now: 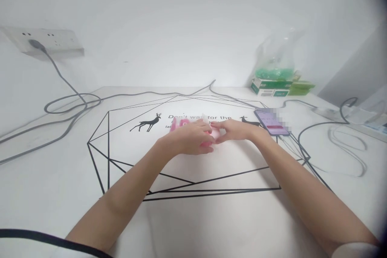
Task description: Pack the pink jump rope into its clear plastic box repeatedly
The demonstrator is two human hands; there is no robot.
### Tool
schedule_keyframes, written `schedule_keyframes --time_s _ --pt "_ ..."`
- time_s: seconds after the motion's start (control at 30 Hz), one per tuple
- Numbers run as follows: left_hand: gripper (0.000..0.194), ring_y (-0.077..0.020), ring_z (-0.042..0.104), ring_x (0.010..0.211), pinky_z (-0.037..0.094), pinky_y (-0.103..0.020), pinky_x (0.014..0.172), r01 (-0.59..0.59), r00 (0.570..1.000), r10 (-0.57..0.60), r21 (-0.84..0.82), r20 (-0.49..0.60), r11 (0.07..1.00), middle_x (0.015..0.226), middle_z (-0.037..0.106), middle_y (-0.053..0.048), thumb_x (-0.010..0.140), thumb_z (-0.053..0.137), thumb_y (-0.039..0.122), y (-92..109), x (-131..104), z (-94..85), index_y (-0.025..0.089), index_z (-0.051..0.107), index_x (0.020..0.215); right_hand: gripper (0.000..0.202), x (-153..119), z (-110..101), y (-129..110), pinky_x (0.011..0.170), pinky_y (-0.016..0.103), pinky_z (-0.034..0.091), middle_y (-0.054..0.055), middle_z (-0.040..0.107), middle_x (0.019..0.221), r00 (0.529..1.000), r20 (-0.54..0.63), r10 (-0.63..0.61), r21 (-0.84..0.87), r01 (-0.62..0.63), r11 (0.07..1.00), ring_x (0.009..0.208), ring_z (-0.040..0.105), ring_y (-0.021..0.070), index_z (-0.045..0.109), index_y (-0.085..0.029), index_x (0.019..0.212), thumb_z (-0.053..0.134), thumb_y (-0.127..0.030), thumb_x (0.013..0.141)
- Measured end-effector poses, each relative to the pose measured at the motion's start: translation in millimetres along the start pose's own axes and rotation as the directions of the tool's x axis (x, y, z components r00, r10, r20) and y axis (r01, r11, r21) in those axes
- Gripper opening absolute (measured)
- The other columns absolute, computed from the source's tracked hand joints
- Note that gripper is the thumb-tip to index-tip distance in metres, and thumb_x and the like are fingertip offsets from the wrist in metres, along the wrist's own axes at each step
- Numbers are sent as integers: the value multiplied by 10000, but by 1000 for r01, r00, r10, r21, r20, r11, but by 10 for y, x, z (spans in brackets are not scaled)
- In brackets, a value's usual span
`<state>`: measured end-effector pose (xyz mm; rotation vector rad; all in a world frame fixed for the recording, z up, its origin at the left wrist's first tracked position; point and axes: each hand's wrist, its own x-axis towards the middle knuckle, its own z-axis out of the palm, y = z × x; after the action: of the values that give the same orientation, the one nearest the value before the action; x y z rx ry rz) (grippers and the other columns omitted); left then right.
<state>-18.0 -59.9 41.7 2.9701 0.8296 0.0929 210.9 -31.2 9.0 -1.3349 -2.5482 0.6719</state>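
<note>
A small pink-and-white packet (175,123), with a shiny plastic-like surface, is at the middle of the table, largely covered by my hands. My left hand (193,137) wraps over it from the left, fingers curled around its near side. At its right end, my right hand (231,130) has thumb and fingertips closed on a pale pink part. Whether that part is a flap or the packet's own end cannot be made out. Printed letters and two black deer mark the white tabletop (193,169) around the hands.
A phone (272,122) lies right of my right hand. Green-and-white boxes (270,86) carry a clear bag with green contents (275,58) at the back right. Grey cables (71,125) run along the left and back. A socket strip (51,40) is on the wall.
</note>
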Motion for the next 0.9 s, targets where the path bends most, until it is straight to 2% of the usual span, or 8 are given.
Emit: schedule_keyframes --time_s 0.13,0.27,0.33,0.43,0.57,0.73,0.83,0.9 --pt "361 -280 507 1080 411 -455 892 3 996 1 -45 90 999 989 635 -35 925 469 513 18 1 -57 298 716 774 621 32 39 10 887 376 524 40 630 1343 1000 8 -4 -43 4 999 1114 654 300 562 -304 1367 709 -429 778" --pt "422 -313 507 1120 389 -508 927 57 996 -55 -24 69 998 982 651 -48 932 453 522 47 23 -35 264 692 699 592 91 136 51 1046 415 452 68 388 1546 999 -13 29 -141 -31 990 1330 500 307 489 -251 1433 594 -334 857" --pt "372 -324 507 1127 361 -555 962 74 997 -74 -5 35 997 1010 656 -44 915 493 495 62 38 7 257 685 704 601 125 211 79 1108 455 387 93 288 1589 998 -54 28 -215 -39 976 1419 372 313 444 -214 1464 547 -335 885" --pt "257 -326 512 1121 317 -604 1001 62 998 -63 58 27 996 1018 660 -30 885 524 347 69 58 64 247 680 707 655 165 323 114 1146 539 302 123 281 1590 992 -127 -20 -321 -22 947 1474 244 314 350 -185 1509 527 -306 890" --pt "224 -285 537 1070 307 -558 1042 -11 1000 9 111 16 994 964 662 -31 837 505 181 29 64 87 233 672 699 611 198 398 119 1141 567 290 141 334 1568 987 -154 -40 -366 -19 930 1455 299 312 352 -170 1501 465 -282 912" --pt "198 -223 563 978 322 -450 1064 -125 992 125 91 3 988 910 658 -26 853 501 181 -53 49 80 239 669 769 655 290 365 97 1102 510 358 135 378 1550 969 -235 80 -282 -146 948 1405 391 334 314 -190 1525 477 -320 905" --pt "174 -222 554 985 353 -425 1021 -136 991 137 85 1 987 911 654 -25 862 506 203 -89 41 83 237 664 798 694 382 311 122 997 422 449 103 536 1441 966 -237 100 -211 -152 966 1237 572 306 282 -254 1545 481 -247 880" --pt "151 -219 546 984 364 -412 991 -140 990 140 91 -4 986 915 649 -19 868 517 216 -105 34 87 235 658 819 723 444 275 157 874 367 495 79 666 1275 975 -198 101 -144 -131 981 1067 658 272 269 -287 1550 467 -186 862"
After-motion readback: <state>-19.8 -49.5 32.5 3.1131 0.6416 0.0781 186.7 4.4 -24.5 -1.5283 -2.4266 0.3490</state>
